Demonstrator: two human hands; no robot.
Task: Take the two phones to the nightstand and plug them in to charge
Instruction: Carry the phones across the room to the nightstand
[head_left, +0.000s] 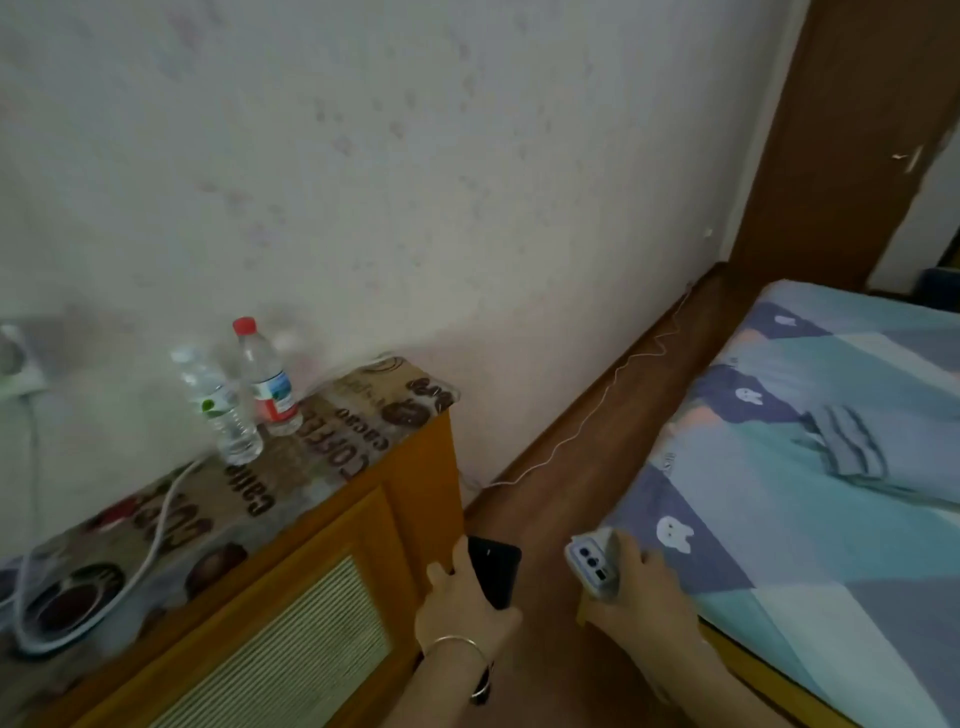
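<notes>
A black phone (493, 571) is held in the left hand (462, 608), low in the middle of the frame. The fingers are wrapped around it. A pale blue phone (592, 566) is held in the right hand (636, 592), just to the right, with its camera side facing up. Both hands are closed on their phones. A thin bangle (457, 644) is worn on the left wrist.

The nightstand (332, 530) is seen at the lower left of the frame. The black phone is held near its right corner, but it is not yet over the top. The surface is covered with a brown mat with coffee words on it. Two water bottles (244, 389) are stood on the mat, close together. A white cable (156, 525) is laid in a loop across the left part of the surface. A plug block (15, 364) is seen at the far left edge, but it is blurred.

The bed (810, 467) is at the right, with a bunny sheet. A thin white cord (587, 415) is trailed along the floor by the wall.

It is judged that the carrying is nearly done. Nothing has been put down yet, and no phone has been plugged in. Both phones are left to be set on the surface and joined to cables. Only one cable end can be guessed at here, so a second one may need to be found.
</notes>
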